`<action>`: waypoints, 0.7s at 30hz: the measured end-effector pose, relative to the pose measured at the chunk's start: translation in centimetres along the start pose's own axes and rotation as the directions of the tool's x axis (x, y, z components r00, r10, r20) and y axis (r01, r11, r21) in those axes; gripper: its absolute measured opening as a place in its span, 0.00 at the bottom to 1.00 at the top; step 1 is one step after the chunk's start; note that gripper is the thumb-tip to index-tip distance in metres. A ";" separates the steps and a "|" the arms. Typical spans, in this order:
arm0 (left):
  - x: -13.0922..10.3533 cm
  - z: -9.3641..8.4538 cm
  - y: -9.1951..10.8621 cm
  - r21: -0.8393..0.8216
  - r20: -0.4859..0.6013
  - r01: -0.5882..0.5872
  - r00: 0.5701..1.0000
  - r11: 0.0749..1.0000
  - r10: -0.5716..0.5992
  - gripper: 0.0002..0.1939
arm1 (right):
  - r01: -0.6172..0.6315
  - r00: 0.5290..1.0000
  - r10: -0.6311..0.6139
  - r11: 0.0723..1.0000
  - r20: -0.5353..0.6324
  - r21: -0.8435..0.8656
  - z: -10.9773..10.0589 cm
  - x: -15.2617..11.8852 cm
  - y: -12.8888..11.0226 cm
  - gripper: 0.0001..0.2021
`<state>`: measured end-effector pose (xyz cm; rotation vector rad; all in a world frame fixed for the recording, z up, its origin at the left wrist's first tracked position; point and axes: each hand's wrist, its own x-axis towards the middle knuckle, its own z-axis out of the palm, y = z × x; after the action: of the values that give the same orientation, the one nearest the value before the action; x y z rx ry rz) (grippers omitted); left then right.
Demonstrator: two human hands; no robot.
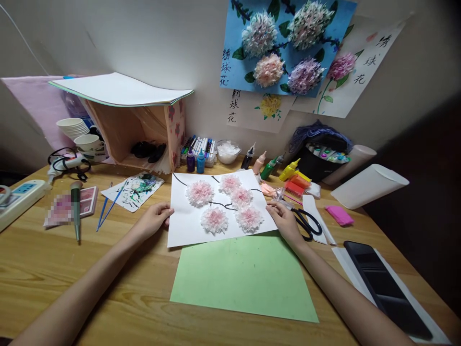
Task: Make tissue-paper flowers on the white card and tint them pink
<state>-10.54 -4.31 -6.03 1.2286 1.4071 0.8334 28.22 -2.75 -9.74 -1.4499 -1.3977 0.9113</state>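
Note:
A white sheet of paper (187, 226) carries several raised pink-and-white flowers and thin dark painted branches. My left hand (155, 221) grips its left edge, the fingers curled behind the paper. At the opposite edge, my right hand (285, 222) pinches the sheet between thumb and fingers. Its near edge overlaps a light green sheet of paper (237, 276) on the wooden table. Black-handled scissors (308, 222) lie just right of my right hand.
Paint bottles (269, 169), a bowl of white bits (228, 151) and markers (198, 145) line the back. On the left are brushes (112, 204), a smeared paper (139, 190) and a power strip (23, 202). A black paint box (387, 288) lies at right. Flower pictures (284, 48) hang on the wall.

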 end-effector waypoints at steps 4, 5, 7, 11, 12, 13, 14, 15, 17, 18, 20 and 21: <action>-0.1 0.0 0.5 0.004 -0.010 0.019 1.000 1.000 -0.019 0.21 | -0.009 1.000 0.009 0.999 0.007 0.039 0.0 -0.1 -0.1 0.16; -0.1 0.0 0.6 0.005 -0.018 0.022 1.000 1.000 -0.022 0.21 | -0.012 1.000 0.011 0.999 0.012 0.052 0.1 -0.2 -0.1 0.16; -0.2 0.1 0.8 0.007 -0.030 0.024 0.999 1.000 -0.024 0.22 | -0.019 1.000 0.017 0.997 0.021 0.069 0.1 -0.2 -0.3 0.16; -0.3 0.1 0.9 0.024 -0.033 0.011 0.999 1.000 -0.010 0.23 | -0.022 0.999 0.020 0.997 0.033 0.071 0.1 -0.3 -0.6 0.15; -0.2 0.1 0.8 0.032 -0.034 0.001 0.999 0.999 0.000 0.23 | -0.022 0.999 0.019 0.997 0.033 0.071 0.1 -0.4 -0.7 0.15; -0.2 0.0 0.8 0.041 -0.038 -0.011 0.999 0.999 0.013 0.22 | -0.022 0.999 0.020 0.997 0.034 0.072 0.1 -0.4 -0.7 0.15; -0.2 0.0 0.7 0.047 -0.046 -0.027 0.999 0.999 0.029 0.22 | -0.024 0.999 0.021 0.997 0.037 0.073 0.1 -0.4 -0.7 0.15; -0.1 -0.1 0.6 0.053 -0.055 -0.047 0.997 0.998 0.050 0.21 | -0.024 0.999 0.021 0.997 0.040 0.076 0.1 -0.4 -0.7 0.15; 0.0 -0.2 0.3 0.058 -0.075 -0.091 0.993 0.994 0.095 0.20 | -0.022 0.999 0.018 0.997 0.050 0.080 0.1 -0.3 -0.6 0.15; 0.0 -0.2 0.2 0.058 -0.084 -0.110 0.990 0.992 0.114 0.20 | -0.021 0.998 0.017 0.996 0.056 0.085 0.1 -0.3 -0.6 0.15; 0.1 -0.4 0.1 0.057 -0.101 -0.131 0.986 0.990 0.136 0.19 | -0.030 0.997 0.022 0.993 0.074 0.110 0.1 -0.3 -0.5 0.15; 0.1 -0.4 0.1 0.059 -0.111 -0.135 0.984 0.989 0.141 0.19 | -0.039 0.996 0.028 0.991 0.089 0.129 0.2 -0.3 -0.6 0.15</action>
<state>-10.89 -4.13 -5.83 1.3481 1.4547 0.9819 27.85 -3.09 -9.28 -1.3527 -1.3538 1.0790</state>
